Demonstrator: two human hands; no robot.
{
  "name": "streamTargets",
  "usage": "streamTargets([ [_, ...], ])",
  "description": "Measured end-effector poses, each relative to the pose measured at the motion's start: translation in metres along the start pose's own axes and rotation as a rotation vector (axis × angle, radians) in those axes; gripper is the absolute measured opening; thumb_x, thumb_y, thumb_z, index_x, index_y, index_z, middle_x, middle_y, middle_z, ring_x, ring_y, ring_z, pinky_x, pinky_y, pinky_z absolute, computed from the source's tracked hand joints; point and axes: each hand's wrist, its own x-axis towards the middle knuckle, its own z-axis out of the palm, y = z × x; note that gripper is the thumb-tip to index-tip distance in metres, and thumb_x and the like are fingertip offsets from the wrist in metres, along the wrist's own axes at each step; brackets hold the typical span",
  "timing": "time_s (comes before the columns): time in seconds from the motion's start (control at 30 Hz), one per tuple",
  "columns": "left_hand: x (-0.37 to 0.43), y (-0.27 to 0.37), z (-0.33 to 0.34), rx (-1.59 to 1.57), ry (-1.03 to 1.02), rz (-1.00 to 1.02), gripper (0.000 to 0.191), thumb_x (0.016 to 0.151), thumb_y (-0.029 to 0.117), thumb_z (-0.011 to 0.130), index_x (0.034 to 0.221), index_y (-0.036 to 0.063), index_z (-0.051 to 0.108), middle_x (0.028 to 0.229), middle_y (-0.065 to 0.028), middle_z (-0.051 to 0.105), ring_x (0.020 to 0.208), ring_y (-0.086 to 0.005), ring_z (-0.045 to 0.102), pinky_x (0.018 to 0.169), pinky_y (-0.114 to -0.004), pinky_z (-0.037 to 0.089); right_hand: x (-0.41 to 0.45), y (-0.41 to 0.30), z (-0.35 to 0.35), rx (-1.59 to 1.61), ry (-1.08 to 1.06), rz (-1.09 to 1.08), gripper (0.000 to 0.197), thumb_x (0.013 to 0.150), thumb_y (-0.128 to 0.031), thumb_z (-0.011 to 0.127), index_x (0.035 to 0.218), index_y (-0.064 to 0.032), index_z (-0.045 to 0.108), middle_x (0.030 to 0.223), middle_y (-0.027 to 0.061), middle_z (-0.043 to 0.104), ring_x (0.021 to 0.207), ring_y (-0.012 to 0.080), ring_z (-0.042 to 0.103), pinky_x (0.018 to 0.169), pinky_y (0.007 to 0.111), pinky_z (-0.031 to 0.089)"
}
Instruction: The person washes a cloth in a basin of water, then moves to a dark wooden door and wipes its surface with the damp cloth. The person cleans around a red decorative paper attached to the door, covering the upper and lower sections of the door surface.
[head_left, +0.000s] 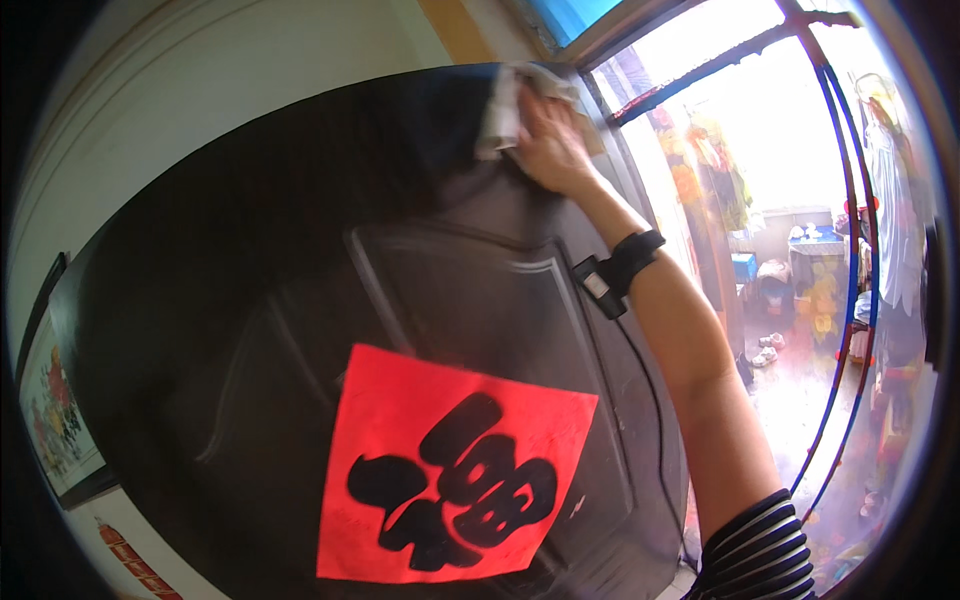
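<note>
My right hand (553, 146) is raised at the upper right with its palm and fingers flat on a light-coloured cloth (501, 112). The cloth lies against the top corner of a dark panelled door (300, 195), and the hand is slightly blurred. A black strap with a small device (602, 285) sits round the wrist, and a cable runs down from it. Lower on the door is a red paper square (390, 405) with a large black character. My left hand is out of view.
To the right, a doorway with a dark frame bar (705, 71) and a clear curtain (825, 420) edged with blue and red strips opens onto a bright room. Shoes (766, 352) lie on its floor. A framed picture (60, 420) hangs at the left.
</note>
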Motion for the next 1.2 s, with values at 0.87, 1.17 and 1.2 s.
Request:
streamTargets([
  [0.87,-0.049,0.012,0.032,0.043,0.205,0.016,0.088,0.098,0.071,0.037,0.156,0.0050,0.032,0.159,-0.0076,0.039,0.143,-0.0241,0.040,0.119,-0.038,0.030,-0.133,0.078,-0.036,0.235,-0.223,0.062,0.096,0.080,-0.042,0.067,0.153,0.0063,0.028,0.159,0.0347,0.020,0.148,0.0522,0.017,0.123,0.057,0.012],
  [1.17,-0.060,-0.016,-0.074,-0.062,0.354,0.053,0.090,0.097,0.073,0.039,0.156,0.0051,0.032,0.159,-0.0075,0.040,0.143,-0.0242,0.040,0.118,-0.038,0.030,-0.140,0.052,-0.052,0.214,-0.166,-0.081,0.073,0.095,-0.040,0.052,0.153,0.0008,0.034,0.161,0.0278,0.026,0.151,0.0436,0.022,0.123,0.052,0.017],
  [1.2,-0.061,-0.024,-0.088,-0.086,0.362,0.053,0.091,0.097,0.073,0.039,0.156,0.0051,0.032,0.159,-0.0075,0.040,0.143,-0.0242,0.040,0.118,-0.038,0.030,-0.183,0.047,-0.070,0.207,-0.250,-0.036,0.077,0.093,-0.039,0.053,0.154,0.0025,0.031,0.162,0.0293,0.024,0.151,0.0461,0.020,0.123,0.053,0.014],
])
